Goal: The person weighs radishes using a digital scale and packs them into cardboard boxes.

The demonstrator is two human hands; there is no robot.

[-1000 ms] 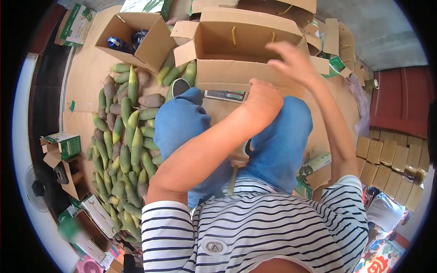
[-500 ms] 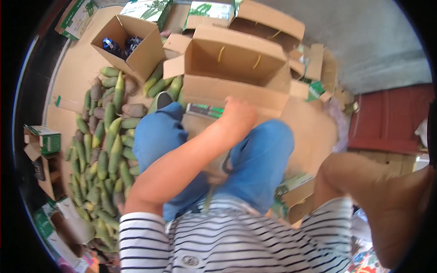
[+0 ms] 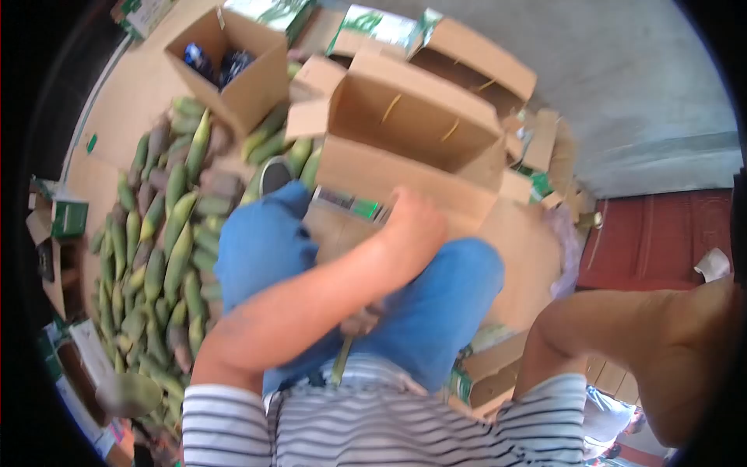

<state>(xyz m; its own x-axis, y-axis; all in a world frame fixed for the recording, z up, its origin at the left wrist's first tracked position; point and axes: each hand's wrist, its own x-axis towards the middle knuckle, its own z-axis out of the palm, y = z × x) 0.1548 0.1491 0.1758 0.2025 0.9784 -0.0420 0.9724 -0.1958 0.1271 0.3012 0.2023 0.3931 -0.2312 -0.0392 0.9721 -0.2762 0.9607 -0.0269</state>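
Note:
My left hand (image 3: 416,229) reaches between my bent knees to the front of an open cardboard box (image 3: 408,175). Its fingers are blurred and partly hidden, close by the right end of a dark, narrow item with a green patch (image 3: 350,205). That item lies along the foot of the box. The box stands open toward me, with yellow cord handles (image 3: 391,108) on its inner wall. My right arm is raised at the right edge, and my right hand (image 3: 704,327) is close to the camera, its fingers out of sight.
Long green radishes (image 3: 179,249), some purplish-brown, cover the floor at left. A smaller box (image 3: 257,93) holding dark blue packages stands behind them. More cartons (image 3: 475,58) line the back. A dark red panel (image 3: 654,241) and a grey wall (image 3: 622,93) are at right.
The view has shifted and tilted slightly, so the box and my left hand appear lower. My left hand stays by the box front, and my right arm is still raised.

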